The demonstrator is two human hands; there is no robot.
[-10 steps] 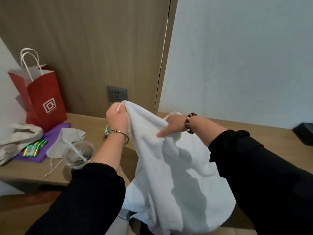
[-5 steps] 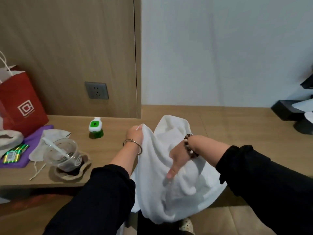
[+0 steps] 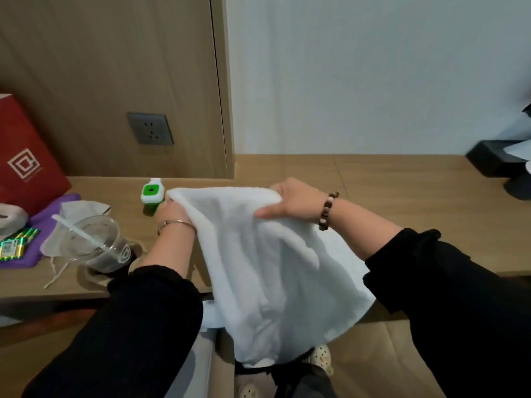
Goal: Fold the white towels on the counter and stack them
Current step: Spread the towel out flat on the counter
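Observation:
A white towel hangs in front of me, its top edge stretched above the wooden counter and its lower part drooping past the counter's front edge. My left hand grips the towel's top left corner. My right hand pinches the top right corner, thumb over the cloth. Both sleeves are black. A second bundle of white cloth lies at the far left edge of the counter.
On the counter's left part stand a clear plastic cup with a straw, a green and white gadget, a face mask, batteries on a purple mat and a red paper bag. Dark objects sit far right.
My hands have spread apart and pulled the towel's top edge taut. My right hand moved from the middle of the cloth up to the right corner. The towel is lower than a second ago.

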